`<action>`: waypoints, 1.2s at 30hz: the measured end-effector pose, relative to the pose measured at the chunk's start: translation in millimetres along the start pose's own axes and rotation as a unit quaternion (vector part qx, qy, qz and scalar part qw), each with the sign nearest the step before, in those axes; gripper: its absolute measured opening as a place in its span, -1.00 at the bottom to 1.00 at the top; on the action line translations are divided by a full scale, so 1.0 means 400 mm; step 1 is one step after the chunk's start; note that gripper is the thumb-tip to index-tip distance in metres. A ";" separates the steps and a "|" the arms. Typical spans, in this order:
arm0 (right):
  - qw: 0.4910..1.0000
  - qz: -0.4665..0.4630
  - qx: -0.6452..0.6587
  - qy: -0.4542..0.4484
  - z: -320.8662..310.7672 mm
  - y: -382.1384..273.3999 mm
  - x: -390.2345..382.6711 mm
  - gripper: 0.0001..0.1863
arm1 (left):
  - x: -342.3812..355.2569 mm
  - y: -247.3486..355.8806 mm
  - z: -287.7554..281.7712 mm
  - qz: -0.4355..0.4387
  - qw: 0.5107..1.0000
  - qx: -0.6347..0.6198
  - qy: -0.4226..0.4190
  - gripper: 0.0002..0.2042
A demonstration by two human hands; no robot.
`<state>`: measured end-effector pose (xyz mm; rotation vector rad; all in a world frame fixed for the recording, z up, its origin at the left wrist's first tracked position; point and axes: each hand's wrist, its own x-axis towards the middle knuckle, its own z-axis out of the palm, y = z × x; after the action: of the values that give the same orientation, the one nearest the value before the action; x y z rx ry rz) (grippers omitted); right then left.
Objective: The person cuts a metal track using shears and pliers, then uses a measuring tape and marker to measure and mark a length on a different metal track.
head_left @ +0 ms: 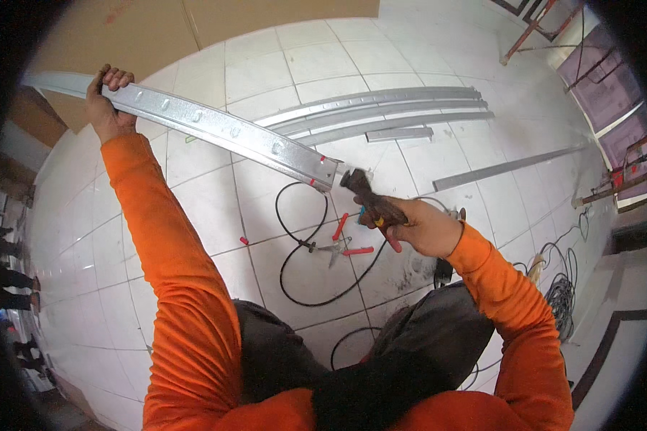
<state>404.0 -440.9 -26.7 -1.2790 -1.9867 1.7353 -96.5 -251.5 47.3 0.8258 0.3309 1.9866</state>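
Observation:
My left hand (113, 100) is raised at the upper left, its fingers wrapped round a long galvanized metal channel (230, 133). The channel slants down to the right and has red marks near its cut end. My right hand (420, 226) grips a hand tool (370, 201) with a dark, worn head, a touch of yellow and a red handle part; its exact kind is unclear. The tool's head is close to the channel's end; whether they touch I cannot tell. Below, on the floor, lie open red-handled snips (336, 249) beside a looped black cable (282, 269).
Several metal channels (388, 108) lie across the tiled floor (187, 215) ahead, with a single one (503, 169) farther right. Coiled cable (561, 294) sits at the right. Brown sheeting (266, 11) covers the far left floor, and a red metal frame (532, 32) stands at far right.

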 end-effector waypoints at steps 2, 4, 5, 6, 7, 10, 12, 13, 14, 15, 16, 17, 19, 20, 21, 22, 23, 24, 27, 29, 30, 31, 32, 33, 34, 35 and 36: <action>0.997 -0.021 -0.076 0.015 0.023 -0.016 0.000 -0.32 | 0.004 0.025 0.012 0.006 1.000 -0.019 -0.012 -0.94; 0.984 -0.067 -0.153 0.055 0.044 -0.022 0.010 -0.44 | 0.015 0.064 -0.008 0.015 0.999 0.051 0.000 -0.92; 0.985 -0.071 -0.147 0.054 0.053 -0.036 0.015 -0.44 | 0.014 0.084 -0.027 0.014 0.998 0.058 -0.004 -0.92; 0.991 -0.054 -0.118 0.020 0.056 -0.063 0.017 -0.47 | 0.006 0.111 -0.048 0.007 0.999 0.043 0.004 -0.92; 0.995 -0.039 -0.092 -0.014 0.058 -0.088 0.019 -0.49 | 0.006 0.147 -0.067 0.003 1.000 0.028 0.009 -0.92; 0.988 -0.018 -0.149 -0.033 0.062 -0.098 0.034 -0.55 | -0.014 0.186 -0.102 0.010 0.995 0.056 0.087 -0.93; 0.990 -0.026 -0.139 -0.017 0.073 -0.098 0.043 -0.52 | -0.015 0.182 -0.122 0.027 0.985 0.100 0.142 -0.92; 0.990 -0.046 -0.130 -0.010 0.084 -0.107 0.055 -0.49 | -0.011 0.225 -0.157 0.009 0.989 0.083 0.121 -0.91; 0.989 -0.002 -0.141 -0.036 0.087 -0.122 0.073 -0.49 | -0.012 0.237 -0.174 -0.013 0.993 0.058 0.101 -0.89; 0.990 -0.008 -0.137 -0.039 0.088 -0.126 0.088 -0.49 | -0.012 0.244 -0.192 -0.011 0.993 0.065 0.099 -0.89; 0.994 -0.007 -0.098 -0.058 0.087 -0.125 0.099 -0.46 | -0.018 0.233 -0.202 -0.007 0.993 0.048 0.111 -0.87; 0.995 -0.006 -0.058 -0.077 0.088 -0.122 0.107 -0.43 | -0.020 0.226 -0.208 -0.003 0.992 0.031 0.122 -0.85; 0.996 -0.054 -0.014 -0.063 0.100 -0.090 0.127 -0.52 | -0.012 0.231 -0.225 -0.003 0.985 0.069 0.160 -0.83; 0.995 -0.077 0.007 -0.056 0.101 -0.082 0.131 -0.57 | -0.015 0.233 -0.235 -0.005 0.985 0.070 0.159 -0.83; 0.993 -0.101 0.030 -0.050 0.106 -0.080 0.132 -0.61 | -0.014 0.234 -0.244 -0.007 0.985 0.072 0.159 -0.84; 0.991 -0.070 0.093 -0.064 0.105 -0.100 0.124 -0.60 | -0.015 0.235 -0.253 -0.005 0.985 0.074 0.159 -0.84; 0.984 -0.039 0.157 -0.078 0.103 -0.115 0.119 -0.60 | -0.014 0.236 -0.262 -0.006 0.985 0.071 0.158 -0.84; 0.984 -0.042 0.157 -0.080 0.100 -0.121 0.120 -0.60 | -0.013 0.239 -0.269 -0.006 0.985 0.068 0.157 -0.83; 0.989 -0.069 0.116 -0.068 0.082 -0.137 0.117 -0.61 | -0.014 0.236 -0.278 -0.012 0.988 0.043 0.145 -0.83; 0.992 -0.003 0.044 -0.122 0.061 -0.158 0.121 -0.32 | -0.026 0.211 -0.260 -0.016 0.991 0.017 0.135 -0.82; 0.992 -0.001 0.041 -0.122 0.057 -0.156 0.121 -0.32 | -0.026 0.196 -0.248 0.004 0.988 0.053 0.146 -0.83; 0.993 -0.008 0.038 -0.112 0.051 -0.152 0.117 -0.35 | -0.028 0.191 -0.237 0.025 0.983 0.090 0.157 -0.83; 0.994 -0.014 0.035 -0.102 0.047 -0.152 0.115 -0.38 | -0.018 0.195 -0.242 0.027 0.983 0.087 0.160 -0.83; 0.994 -0.013 0.031 -0.104 0.044 -0.157 0.114 -0.38 | -0.007 0.202 -0.246 0.005 0.990 0.076 0.115 -0.85; 0.995 -0.003 -0.011 -0.100 0.040 -0.162 0.113 -0.41 | -0.006 0.201 -0.243 -0.019 0.995 0.065 0.071 -0.86; 0.994 0.005 -0.054 -0.097 0.037 -0.166 0.113 -0.44 | -0.006 0.202 -0.239 -0.019 0.995 0.062 0.074 -0.86; 0.994 0.008 -0.056 -0.099 0.037 -0.159 0.115 -0.44 | -0.003 0.207 -0.233 -0.015 0.995 0.059 0.072 -0.87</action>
<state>337.5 -414.2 8.4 -1.1999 -2.2171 1.8454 -213.1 -288.0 22.1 0.7472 0.5475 2.0178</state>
